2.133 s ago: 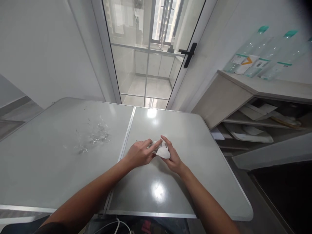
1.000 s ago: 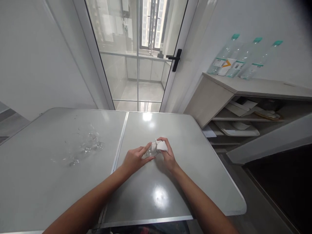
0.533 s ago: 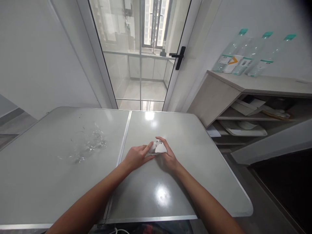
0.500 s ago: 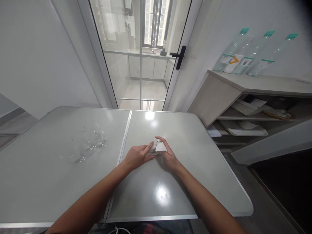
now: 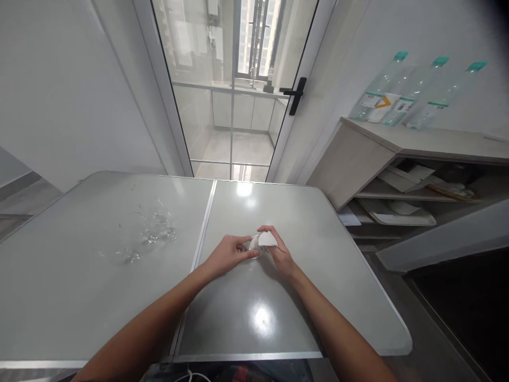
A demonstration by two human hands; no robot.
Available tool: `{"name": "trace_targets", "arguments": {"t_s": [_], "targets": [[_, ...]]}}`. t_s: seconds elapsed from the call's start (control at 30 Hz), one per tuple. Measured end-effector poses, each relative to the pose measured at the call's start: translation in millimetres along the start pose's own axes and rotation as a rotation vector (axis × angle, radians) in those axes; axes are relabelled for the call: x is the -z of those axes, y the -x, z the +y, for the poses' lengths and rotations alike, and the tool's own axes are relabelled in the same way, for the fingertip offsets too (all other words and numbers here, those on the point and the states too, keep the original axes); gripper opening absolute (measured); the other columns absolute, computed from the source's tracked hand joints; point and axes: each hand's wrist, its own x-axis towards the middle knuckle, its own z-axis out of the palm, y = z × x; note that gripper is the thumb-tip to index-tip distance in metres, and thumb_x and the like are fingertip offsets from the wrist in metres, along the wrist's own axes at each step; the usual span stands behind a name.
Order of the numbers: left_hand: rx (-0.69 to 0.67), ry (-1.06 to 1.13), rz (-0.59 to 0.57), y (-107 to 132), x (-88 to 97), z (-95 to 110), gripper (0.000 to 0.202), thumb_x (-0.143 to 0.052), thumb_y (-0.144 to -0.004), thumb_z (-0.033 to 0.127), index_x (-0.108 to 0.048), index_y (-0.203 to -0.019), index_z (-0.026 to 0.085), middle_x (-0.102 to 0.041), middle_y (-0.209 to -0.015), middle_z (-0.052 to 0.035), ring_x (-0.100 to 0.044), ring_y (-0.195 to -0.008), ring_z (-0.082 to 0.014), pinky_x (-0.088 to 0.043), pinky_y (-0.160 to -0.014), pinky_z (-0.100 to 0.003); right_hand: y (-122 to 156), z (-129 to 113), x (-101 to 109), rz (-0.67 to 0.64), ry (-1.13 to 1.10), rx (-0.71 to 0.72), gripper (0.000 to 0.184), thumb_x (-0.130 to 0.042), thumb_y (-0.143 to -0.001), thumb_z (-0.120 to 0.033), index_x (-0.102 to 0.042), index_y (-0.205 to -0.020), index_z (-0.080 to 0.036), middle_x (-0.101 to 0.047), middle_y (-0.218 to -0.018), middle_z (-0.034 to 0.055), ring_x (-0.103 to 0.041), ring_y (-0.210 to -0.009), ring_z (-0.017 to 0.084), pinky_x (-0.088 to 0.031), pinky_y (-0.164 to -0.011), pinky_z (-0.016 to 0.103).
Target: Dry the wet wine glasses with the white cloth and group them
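Both my hands meet over the right half of a grey folding table (image 5: 278, 318). My right hand (image 5: 280, 250) is closed around a crumpled white tissue (image 5: 267, 240). My left hand (image 5: 227, 253) is curled, its fingertips pinching a small clear object against the tissue; I cannot make out what the object is. On the left half of the table lie several clear glass pieces (image 5: 153, 233), about a forearm's length left of my left hand.
A glass door (image 5: 234, 90) with a black handle (image 5: 296, 94) stands behind the table. At right a wooden shelf unit (image 5: 382, 148) carries three plastic bottles (image 5: 413, 90) on top and papers inside. Cables hang below the table's near edge.
The two hands stay together at the same spot. My right hand has turned the tissue a little and my left fingers have curled in tighter. The camera has shifted slightly.
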Motion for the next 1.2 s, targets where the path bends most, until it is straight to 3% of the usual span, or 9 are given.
{"name": "trace_targets", "arguments": {"t_s": [0.13, 0.27, 0.33, 0.43, 0.6, 0.7, 0.8, 0.9, 1.2], "targets": [[0.179, 0.405, -0.203, -1, 5.3, 5, 0.061, -0.062, -0.085, 0.069, -0.074, -0.1, 0.011, -0.068, -0.079, -0.0065, -0.041, -0.041, -0.0057, -0.033, -0.043, -0.022, 2, 4, 4, -0.027, 0.128, 0.225, 0.025, -0.056, -0.092, -0.035, -0.058, -0.115, -0.025, -0.06, -0.101, 0.0041, -0.056, -0.09, 0.022, -0.044, -0.085, 0.034], [0.162, 0.43, -0.193, -1, 4.7, 8, 0.059, -0.066, -0.082, 0.068, -0.074, -0.093, 0.01, -0.068, -0.075, -0.0064, -0.04, -0.04, -0.0048, -0.031, -0.042, -0.021, 4, 8, 7, -0.032, 0.217, 0.343, 0.021, -0.051, -0.093, -0.032, -0.057, -0.113, -0.025, -0.058, -0.096, 0.0039, -0.055, -0.088, 0.023, -0.044, -0.084, 0.036], [0.112, 0.348, -0.147, -2, 2.4, 7, 0.06, -0.065, -0.083, 0.068, -0.075, -0.095, 0.01, -0.067, -0.073, -0.0054, -0.041, -0.041, -0.0057, -0.032, -0.043, -0.022, 5, 10, 6, -0.003, 0.259, 0.384, 0.023, -0.052, -0.091, -0.028, -0.057, -0.113, -0.025, -0.058, -0.095, 0.0038, -0.054, -0.087, 0.023, -0.043, -0.082, 0.036], [-0.023, 0.073, 0.011, -2, -2.5, -2, 0.061, -0.065, -0.085, 0.066, -0.075, -0.113, 0.013, -0.065, -0.067, -0.0011, -0.045, -0.046, -0.0081, -0.035, -0.048, -0.022, 2, 10, 4, 0.093, 0.244, 0.366, 0.025, -0.057, -0.086, -0.025, -0.058, -0.111, -0.024, -0.059, -0.097, 0.0038, -0.055, -0.086, 0.023, -0.043, -0.082, 0.035], [-0.376, -0.625, 0.25, -4, -6.8, -31, 0.064, -0.062, -0.09, 0.062, -0.064, -0.133, 0.015, -0.073, -0.079, -0.0062, -0.061, -0.061, -0.0149, -0.04, -0.058, -0.024, -9, 4, -1, 0.204, -0.064, -0.008, 0.017, -0.056, -0.088, -0.028, -0.056, -0.105, -0.025, -0.055, -0.085, -0.0009, -0.047, -0.068, 0.016, -0.039, -0.065, 0.026], [-0.486, -0.847, 0.321, -4, -4.8, -41, 0.059, -0.054, -0.097, 0.059, -0.06, -0.136, 0.015, -0.076, -0.085, -0.0094, -0.068, -0.066, -0.0173, -0.04, -0.056, -0.024, -10, 4, -4, 0.227, -0.108, -0.05, 0.018, -0.059, -0.086, -0.026, -0.057, -0.103, -0.026, -0.055, -0.084, -0.0016, -0.047, -0.069, 0.015, -0.039, -0.066, 0.025], [-0.551, -0.938, 0.402, -4, -2.9, -42, 0.057, -0.053, -0.099, 0.055, -0.056, -0.137, 0.013, -0.077, -0.087, -0.0101, -0.071, -0.068, -0.018, -0.041, -0.054, -0.024, -6, 4, -7, 0.169, -0.067, 0.013, 0.024, -0.06, -0.086, -0.026, -0.058, -0.11, -0.027, -0.059, -0.096, 0.0006, -0.052, -0.08, 0.018, -0.042, -0.075, 0.027], [-0.617, -0.978, 0.406, -3, -4.1, -40, 0.055, -0.053, -0.099, 0.053, -0.055, -0.138, 0.013, -0.077, -0.088, -0.0103, -0.072, -0.07, -0.0183, -0.044, -0.055, -0.024, -1, 4, -7, 0.039, -0.017, 0.05, 0.03, -0.06, -0.089, -0.029, -0.059, -0.119, -0.028, -0.059, -0.105, 0.0028, -0.054, -0.09, 0.02, -0.043, -0.084, 0.03], [-0.588, -0.908, 0.475, 0, -23.1, -39, 0.055, -0.055, -0.099, 0.052, -0.056, -0.136, 0.012, -0.077, -0.086, -0.0088, -0.07, -0.065, -0.0168, -0.039, -0.05, -0.024, 0, -3, 2, -0.081, 0.007, 0.009, 0.044, -0.057, -0.093, -0.035, -0.053, -0.137, -0.03, -0.059, -0.1, 0.003, -0.054, -0.088, 0.021, -0.043, -0.087, 0.033]]}}
